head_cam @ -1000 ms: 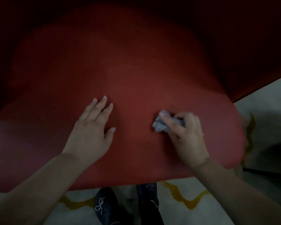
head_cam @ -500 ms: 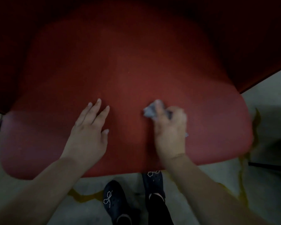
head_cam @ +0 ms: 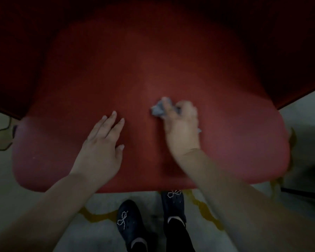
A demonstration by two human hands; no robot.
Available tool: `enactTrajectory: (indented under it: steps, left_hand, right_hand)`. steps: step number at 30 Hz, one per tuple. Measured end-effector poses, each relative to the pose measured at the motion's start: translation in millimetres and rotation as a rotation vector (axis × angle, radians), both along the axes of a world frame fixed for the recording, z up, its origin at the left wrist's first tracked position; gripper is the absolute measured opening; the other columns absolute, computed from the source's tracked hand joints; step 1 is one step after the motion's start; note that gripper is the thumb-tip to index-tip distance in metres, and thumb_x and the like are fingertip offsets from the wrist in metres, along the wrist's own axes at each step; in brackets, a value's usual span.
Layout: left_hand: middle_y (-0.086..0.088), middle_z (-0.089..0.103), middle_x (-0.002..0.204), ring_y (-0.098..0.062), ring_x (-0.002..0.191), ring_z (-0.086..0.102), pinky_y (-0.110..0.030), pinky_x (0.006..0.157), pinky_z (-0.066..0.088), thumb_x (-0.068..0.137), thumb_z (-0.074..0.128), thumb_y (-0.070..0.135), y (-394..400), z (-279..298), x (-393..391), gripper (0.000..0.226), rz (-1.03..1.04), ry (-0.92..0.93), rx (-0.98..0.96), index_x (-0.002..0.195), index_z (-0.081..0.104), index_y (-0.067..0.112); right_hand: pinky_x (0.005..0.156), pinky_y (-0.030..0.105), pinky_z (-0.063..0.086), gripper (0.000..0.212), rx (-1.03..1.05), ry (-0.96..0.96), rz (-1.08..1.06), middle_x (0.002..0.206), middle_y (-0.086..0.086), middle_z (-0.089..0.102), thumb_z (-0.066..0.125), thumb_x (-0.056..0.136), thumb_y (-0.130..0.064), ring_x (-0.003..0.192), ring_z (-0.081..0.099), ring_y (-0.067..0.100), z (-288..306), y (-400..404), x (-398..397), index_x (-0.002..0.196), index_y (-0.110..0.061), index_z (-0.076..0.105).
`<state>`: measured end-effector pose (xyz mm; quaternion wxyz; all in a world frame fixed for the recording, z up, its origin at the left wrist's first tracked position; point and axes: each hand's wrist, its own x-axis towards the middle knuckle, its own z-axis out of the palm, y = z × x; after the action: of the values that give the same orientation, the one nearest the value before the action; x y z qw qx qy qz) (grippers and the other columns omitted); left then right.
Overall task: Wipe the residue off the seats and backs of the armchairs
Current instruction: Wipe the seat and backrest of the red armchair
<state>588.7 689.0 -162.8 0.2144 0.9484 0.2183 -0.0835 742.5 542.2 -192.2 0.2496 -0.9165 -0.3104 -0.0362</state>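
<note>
Two hands on red seat (head_cam: 171, 60), left hand (head_cam: 100, 148) flat, right hand (head_cam: 182, 128) gripping crumpled grey cloth (head_cam: 157, 109)

Both forearms reach forward from the near edge of the seat. The left hand (head_cam: 102, 148) lies flat, palm down, fingers (head_cam: 107, 126) straight and a little spread, thumb out to the side. The right hand (head_cam: 182, 128) is curled, its fingers pinching a crumpled grey cloth (head_cam: 157, 109).
</note>
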Motion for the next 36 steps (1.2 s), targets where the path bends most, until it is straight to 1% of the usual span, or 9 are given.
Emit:
enactTrajectory:
  steps: [5, 9, 11, 15, 19, 25, 28, 31, 36]
  left_hand:
    - [0.003, 0.009, 0.162, -0.016, 0.149, 0.006, -0.028, 0.118, 0.007, 0.094, 0.054, 0.024, 0, 9, -4, 0.067, 0.01, 0.089, -0.039, 0.153, 0.022, 0.02]
    - [0.002, 0.005, 0.163, -0.018, 0.149, 0.004, -0.029, 0.121, 0.006, 0.097, 0.049, 0.029, 2, 38, 2, 0.066, 0.039, 0.169, -0.042, 0.154, 0.018, 0.02]
    - [0.001, 0.008, 0.163, -0.018, 0.149, 0.006, -0.032, 0.122, 0.009, 0.097, 0.049, 0.029, 7, 62, 4, 0.065, 0.071, 0.169, -0.042, 0.154, 0.019, 0.02]
    - [0.0, 0.021, 0.16, -0.02, 0.147, 0.015, -0.033, 0.121, 0.013, 0.097, 0.05, 0.028, 22, 124, 0, 0.061, 0.151, 0.149, -0.032, 0.153, 0.026, 0.019]
    - [0.0, 0.027, 0.158, -0.02, 0.146, 0.019, -0.034, 0.119, 0.016, 0.098, 0.046, 0.032, 32, 186, -8, 0.061, 0.173, 0.196, 0.043, 0.153, 0.023, 0.019]
    - [0.006, 0.024, 0.159, -0.017, 0.147, 0.016, -0.035, 0.119, 0.015, 0.099, 0.04, 0.041, 29, 268, -27, 0.06, 0.162, 0.232, 0.142, 0.154, 0.02, 0.024]
    - [0.006, 0.027, 0.158, -0.017, 0.146, 0.02, -0.035, 0.119, 0.017, 0.1, 0.039, 0.042, 38, 302, -36, 0.059, 0.19, 0.187, 0.155, 0.153, 0.023, 0.024]
    - [0.006, 0.033, 0.155, -0.016, 0.143, 0.025, -0.033, 0.118, 0.02, 0.099, 0.039, 0.044, 55, 327, -49, 0.057, 0.22, 0.134, 0.17, 0.152, 0.028, 0.025]
    - [0.006, 0.034, 0.154, -0.014, 0.14, 0.028, -0.034, 0.115, 0.026, 0.099, 0.039, 0.043, 117, 351, -61, 0.056, 0.225, 0.076, 0.158, 0.151, 0.029, 0.025]
  right_hand:
    - [0.076, 0.04, 0.046, 0.039, 0.013, 0.038, -0.196, 0.103, 0.017, 0.051, 0.058, 0.093, -0.015, 0.089, 0.049, 0.033, 2, -40, 25, 0.131, -0.019, 0.058]
    - [0.082, 0.046, 0.049, 0.033, 0.028, 0.324, -0.092, 0.106, 0.013, 0.048, 0.056, 0.095, -0.02, 0.096, 0.049, 0.03, 22, -25, -6, 0.128, -0.018, 0.059]
    - [0.086, 0.047, 0.048, 0.038, 0.019, 0.36, -0.023, 0.11, 0.015, 0.048, 0.058, 0.093, -0.016, 0.098, 0.049, 0.031, 42, -19, -9, 0.131, -0.017, 0.058]
    - [0.095, 0.04, 0.047, 0.041, 0.118, 0.418, -0.117, 0.109, 0.011, 0.045, 0.06, 0.091, -0.012, 0.102, 0.05, 0.027, 106, -8, 3, 0.131, -0.017, 0.057]
    - [0.095, 0.031, 0.045, 0.042, 0.142, 0.395, -0.021, 0.105, 0.003, 0.041, 0.063, 0.09, -0.013, 0.099, 0.049, 0.022, 183, 2, 18, 0.131, -0.019, 0.057]
    - [0.091, 0.03, 0.045, 0.044, 0.136, 0.329, 0.11, 0.102, -0.002, 0.04, 0.065, 0.089, -0.016, 0.096, 0.047, 0.019, 273, 4, 26, 0.131, -0.022, 0.057]
    - [0.091, 0.024, 0.041, 0.044, 0.18, 0.345, 0.099, 0.102, -0.004, 0.04, 0.064, 0.089, -0.017, 0.095, 0.044, 0.013, 306, 18, 24, 0.132, -0.024, 0.056]
    - [0.086, 0.011, 0.033, 0.045, 0.206, 0.334, 0.118, 0.101, -0.007, 0.039, 0.065, 0.089, -0.017, 0.094, 0.043, 0.008, 331, 40, 14, 0.132, -0.025, 0.055]
    - [0.085, 0.008, 0.034, 0.045, 0.229, 0.307, 0.137, 0.1, -0.007, 0.041, 0.067, 0.087, -0.017, 0.091, 0.044, 0.006, 354, 97, -7, 0.13, -0.024, 0.057]
